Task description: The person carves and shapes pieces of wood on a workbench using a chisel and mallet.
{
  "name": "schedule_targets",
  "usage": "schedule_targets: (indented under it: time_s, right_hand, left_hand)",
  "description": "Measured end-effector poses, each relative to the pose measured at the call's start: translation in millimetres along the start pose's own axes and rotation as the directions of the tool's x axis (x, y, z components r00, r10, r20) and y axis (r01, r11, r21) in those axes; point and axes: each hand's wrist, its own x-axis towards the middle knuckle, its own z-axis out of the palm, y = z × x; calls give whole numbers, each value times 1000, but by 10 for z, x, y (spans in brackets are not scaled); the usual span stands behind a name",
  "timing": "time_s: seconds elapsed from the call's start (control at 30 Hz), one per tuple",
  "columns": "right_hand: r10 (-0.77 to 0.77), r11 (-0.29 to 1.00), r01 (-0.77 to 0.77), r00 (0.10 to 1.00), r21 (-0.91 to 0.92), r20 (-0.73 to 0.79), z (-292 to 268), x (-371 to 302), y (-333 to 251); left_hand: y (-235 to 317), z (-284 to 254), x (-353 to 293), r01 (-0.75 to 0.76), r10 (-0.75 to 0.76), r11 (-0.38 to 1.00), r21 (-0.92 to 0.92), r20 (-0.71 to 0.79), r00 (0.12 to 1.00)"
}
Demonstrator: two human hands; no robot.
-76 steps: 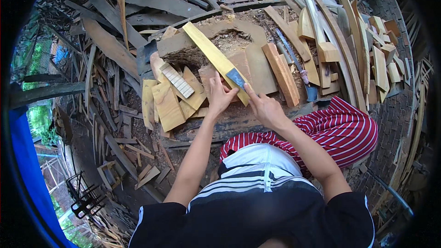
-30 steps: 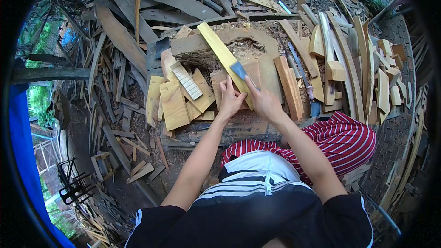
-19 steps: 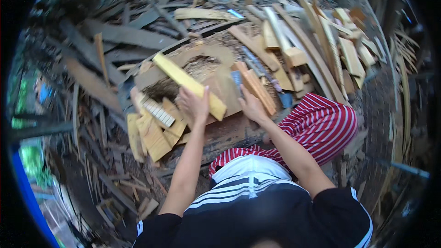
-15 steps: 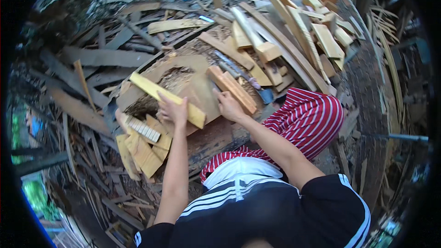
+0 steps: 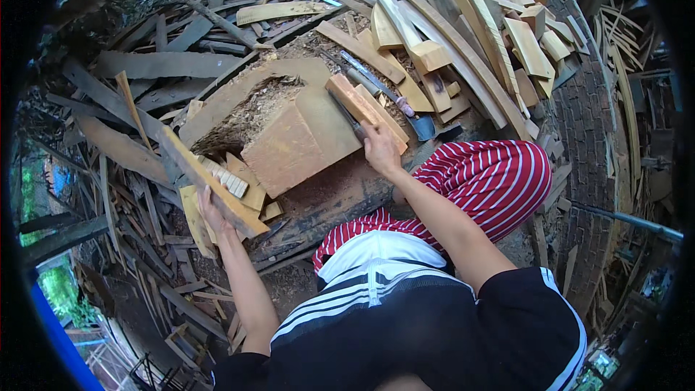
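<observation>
Your left hand (image 5: 216, 216) clasps a long yellow-brown wooden strip (image 5: 215, 185), seemingly for control; your right hand (image 5: 381, 148), a flat grey metal blade (image 5: 357, 128) beside an orange-brown wooden block (image 5: 353, 99).

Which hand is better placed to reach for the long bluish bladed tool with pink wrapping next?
Probably the right hand: orange-brown rectangular wooden blocks separate it from the tool, though it appears to touch a thin dark strip. The left hand is farther off, holding a long yellowish wooden plank.
</observation>
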Motion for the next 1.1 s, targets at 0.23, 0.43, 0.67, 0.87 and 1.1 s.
schedule_targets:
  time_s: [0.23, 0.43, 0.67, 0.87, 1.1]
  right_hand:
    - [253, 919, -269, 963, -289, -92, -87, 43, 210]
    - [328, 897, -296, 944, -327, 46, -178, 46, 410]
    - [387, 901, -339, 910, -271, 148, -285, 226, 248]
    - [367, 460, -639, 769, 616, 523, -650, 370, -433]
    - [130, 742, -195, 980, 642, 148, -645, 100, -912]
  left_hand:
    - [-89, -1028, -231, 88, 121, 918, 386, -486, 866]
    - [-339, -925, -62, 94, 159, 577, 811, -224, 962]
    - [-480, -823, -136, 52, 242, 359, 932, -147, 959]
    - [-184, 555, -455, -231, 670, -52, 972, 205, 713]
    - [-669, 2072, -458, -533, 275, 434, 726, 457, 846]
